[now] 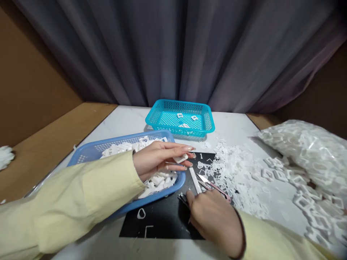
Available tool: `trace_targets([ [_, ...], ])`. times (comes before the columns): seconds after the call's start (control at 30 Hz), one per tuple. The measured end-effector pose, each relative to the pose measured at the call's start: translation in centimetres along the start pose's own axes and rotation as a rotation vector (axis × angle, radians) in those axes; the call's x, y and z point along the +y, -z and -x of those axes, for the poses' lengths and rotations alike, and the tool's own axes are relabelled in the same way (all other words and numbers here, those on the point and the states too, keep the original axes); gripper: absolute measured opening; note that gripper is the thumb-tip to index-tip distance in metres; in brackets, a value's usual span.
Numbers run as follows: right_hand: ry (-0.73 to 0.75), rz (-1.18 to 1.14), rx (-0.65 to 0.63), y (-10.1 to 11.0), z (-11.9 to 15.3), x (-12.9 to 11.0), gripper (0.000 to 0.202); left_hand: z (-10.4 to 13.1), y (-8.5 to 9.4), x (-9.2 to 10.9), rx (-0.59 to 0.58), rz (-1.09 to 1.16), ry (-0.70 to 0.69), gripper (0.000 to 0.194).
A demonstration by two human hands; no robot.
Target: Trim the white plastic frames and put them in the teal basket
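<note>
My left hand (159, 157) reaches over the right end of a blue basket (154, 199), its fingers and thumb closed on a small white plastic piece (180, 158). The basket holds a heap of white plastic pieces (159, 181). Low over a black mat (157, 222), my right hand (211, 213) is curled, knuckles up, around a dark tool with a metal tip (183, 198); its exact kind is mostly hidden. Just beyond the right hand lie a white strip (194, 179) and pink-handled scissors (206, 181).
A turquoise basket (179, 130) with a few white pieces stands at the back. Thin white scraps (238, 169) cover the table's right side. A clear bag of white pieces (311, 148) sits at far right, with loose frames (311, 198) before it. A grey curtain (173, 50) hangs behind.
</note>
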State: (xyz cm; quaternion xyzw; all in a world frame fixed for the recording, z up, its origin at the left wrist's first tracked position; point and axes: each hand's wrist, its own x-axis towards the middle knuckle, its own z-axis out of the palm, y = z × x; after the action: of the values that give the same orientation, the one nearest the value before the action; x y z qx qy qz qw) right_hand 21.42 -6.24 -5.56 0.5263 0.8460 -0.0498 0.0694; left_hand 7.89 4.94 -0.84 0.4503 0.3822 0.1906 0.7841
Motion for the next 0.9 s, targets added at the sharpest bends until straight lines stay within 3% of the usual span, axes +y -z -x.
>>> trace_targets([
  [0.2,0.059,-0.101,0.006,3.2,1.2,3.2,0.023,-0.2,0.1,0.1,0.026,0.084,0.007,0.021],
  [0.33,0.048,-0.376,0.141,5.0,2.1,5.8,0.033,-0.3,0.0,0.2,0.054,0.124,0.016,0.023],
  [0.47,0.063,-0.457,0.275,6.7,3.0,7.0,0.027,-0.3,-0.2,0.3,0.062,0.179,0.003,0.022],
  [0.57,0.036,-0.424,0.320,7.3,3.5,7.0,0.023,-0.2,-0.3,0.3,0.073,0.151,0.041,0.019],
  [0.67,0.109,-0.351,0.312,7.1,3.5,6.9,0.027,0.0,-0.4,0.4,0.056,0.090,0.071,0.017],
  [0.77,0.181,-0.150,0.382,6.7,3.1,6.9,0.034,0.1,-0.4,0.3,0.040,0.040,0.077,0.016],
  [0.9,0.208,0.052,0.494,6.5,2.4,7.0,0.023,0.3,-0.5,0.1,0.023,-0.001,0.032,0.016],
])
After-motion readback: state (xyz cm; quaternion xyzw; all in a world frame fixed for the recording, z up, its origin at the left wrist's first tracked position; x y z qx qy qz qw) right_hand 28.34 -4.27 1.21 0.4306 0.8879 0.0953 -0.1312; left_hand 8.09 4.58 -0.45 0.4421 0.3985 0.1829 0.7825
